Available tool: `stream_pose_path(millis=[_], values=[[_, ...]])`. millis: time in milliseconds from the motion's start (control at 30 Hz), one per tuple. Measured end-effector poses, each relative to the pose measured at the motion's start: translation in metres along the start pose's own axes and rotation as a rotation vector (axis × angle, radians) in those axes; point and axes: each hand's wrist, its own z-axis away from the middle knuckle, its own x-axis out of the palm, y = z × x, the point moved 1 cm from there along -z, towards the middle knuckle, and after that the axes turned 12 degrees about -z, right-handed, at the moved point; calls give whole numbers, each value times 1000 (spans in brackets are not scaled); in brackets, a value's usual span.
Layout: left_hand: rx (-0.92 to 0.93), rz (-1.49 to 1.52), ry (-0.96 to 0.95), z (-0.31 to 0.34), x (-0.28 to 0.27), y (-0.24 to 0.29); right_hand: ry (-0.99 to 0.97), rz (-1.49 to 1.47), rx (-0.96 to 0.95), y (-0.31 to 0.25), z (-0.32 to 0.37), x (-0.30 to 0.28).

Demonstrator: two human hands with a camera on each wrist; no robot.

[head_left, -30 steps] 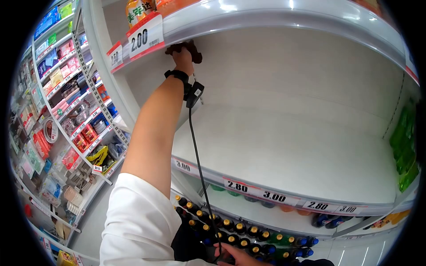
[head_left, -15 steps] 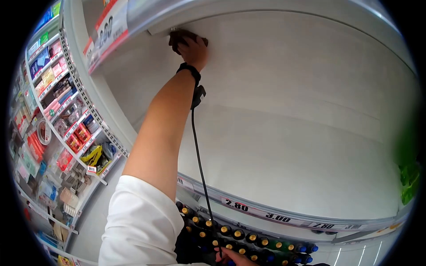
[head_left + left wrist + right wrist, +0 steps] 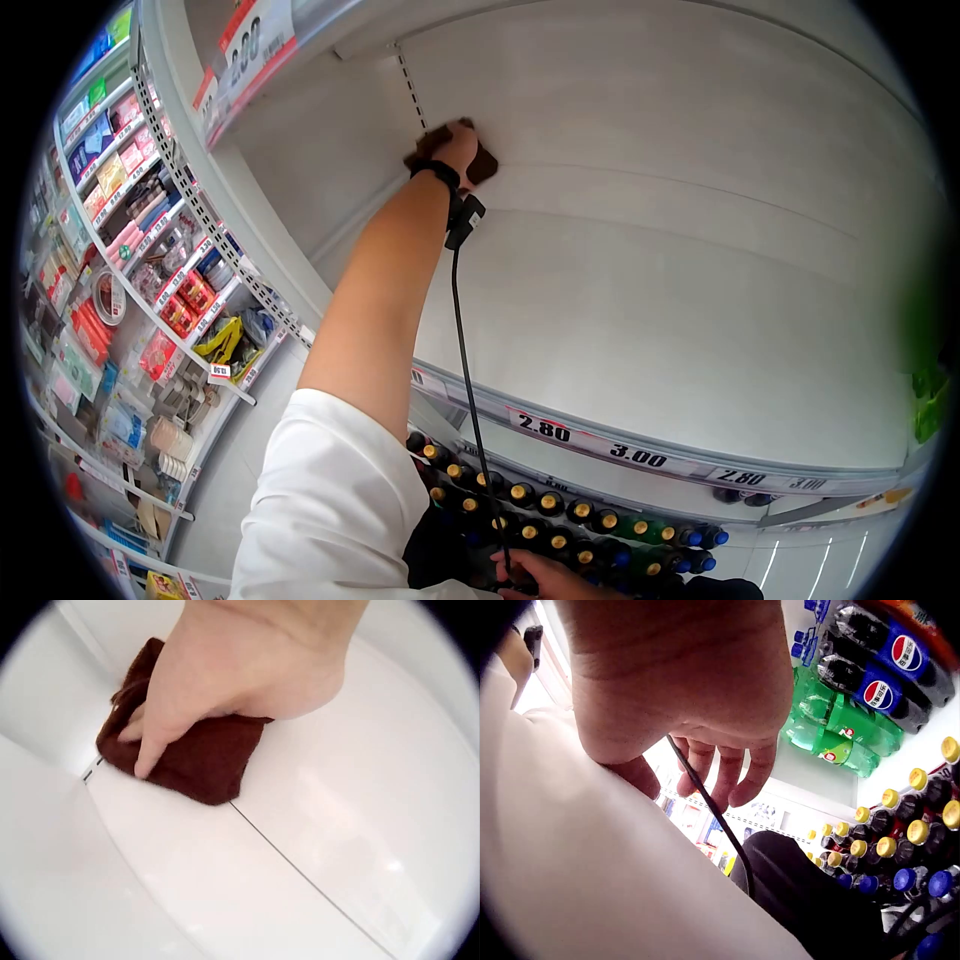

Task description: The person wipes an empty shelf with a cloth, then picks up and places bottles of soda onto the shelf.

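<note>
My left hand (image 3: 458,150) reaches deep into a white shelf bay and holds a dark brown cloth (image 3: 484,166) against the lower back panel, near the left corner. In the left wrist view, the thumb and a fingertip of the hand (image 3: 225,675) press on the folded cloth (image 3: 206,761), over a thin seam in the white surface. A black cable (image 3: 462,340) runs down from the left wrist. Low in the head view, the curled fingers of my right hand (image 3: 545,575) hold it; the right wrist view shows the cable (image 3: 714,814) passing between thumb and fingers.
Below the bay's price-tagged front edge (image 3: 640,458) stand rows of dark bottles (image 3: 550,503) with yellow caps. Green bottles (image 3: 928,395) stand at the bay's right side. Another price-tagged shelf lip (image 3: 250,65) overhangs at upper left. Racks of packaged goods (image 3: 130,200) line the left.
My left hand has moved with the cloth, first further in under the upper shelf, then down the back panel and slightly right. My right hand stays low by the cable.
</note>
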Motion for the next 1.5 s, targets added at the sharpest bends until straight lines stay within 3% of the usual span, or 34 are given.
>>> stream_pose_path(millis=[100, 133, 167, 333, 367, 533, 567, 633, 700, 733, 767, 800, 833, 900, 967, 1033, 1100, 1133, 1167, 1233, 1267, 1333, 1367, 1433, 1500], values=[[-9, -323, -359, -177, 31, -45, -29, -38, 20, -2, 4, 4], [4, -331, -370, -170, 40, -38, -48, 12, -53, 3, 5, 5], [122, -533, -387, -158, 48, -33, -69, 62, -121, 6, 8, 7], [730, -1527, -367, -51, 68, -2, -85, 89, -82, -7, 18, 12], [840, -1544, -342, -13, 73, 8, -99, 68, -56, -11, 19, 12], [1258, -985, -374, 179, 93, 61, -109, 30, -57, -24, 26, 12], [1376, -1044, -91, 180, 112, 66, -112, 36, -97, -26, 27, 13], [1428, -1148, 45, 197, 136, 81, -113, 74, -176, -27, 30, 14], [1603, -1128, 115, 188, 162, 90, -72, 94, -244, -30, 33, 16], [1970, -869, 241, 157, 182, 97, -161, 184, -197, -35, 34, 15], [2285, -527, 358, 181, 183, 89, -239, 264, -139, -37, 38, 14], [1730, -456, -406, 197, 190, 82, -289, 267, -85, -36, 40, 15], [1016, -149, -724, 262, 174, 70, -260, 236, -102, -20, 39, 18], [1132, -545, -763, 323, 168, 40, -281, 218, -115, -26, 48, 17], [1262, -749, -930, 356, 176, 10, -235, 186, -145, -19, 54, 25], [1302, -853, -1181, 388, 184, -18, -224, 169, -181, -14, 55, 28], [1476, -909, -1308, 419, 194, -41, -289, 249, -233, -13, 56, 29], [1475, -890, -1309, 434, 199, -50, -288, 253, -230, -11, 56, 29], [1503, -682, -1354, 441, 213, -63, -280, 254, -232, -9, 56, 29], [1784, -530, -1013, 462, 240, -78, -274, 267, -276, -7, 56, 29], [1790, -527, -1023, 479, 247, -80, -264, 269, -280, -7, 56, 30], [1388, -446, -1360, 514, 260, -82, -286, 234, -267, -9, 55, 28], [1393, -443, -1375, 524, 276, -90, -272, 237, -269, -11, 55, 26], [1754, -283, -1303, 537, 309, -111, -281, 248, -261, -17, 57, 24], [1750, -409, -1305, 564, 301, -115, -260, 237, -267, -28, 62, 21]])
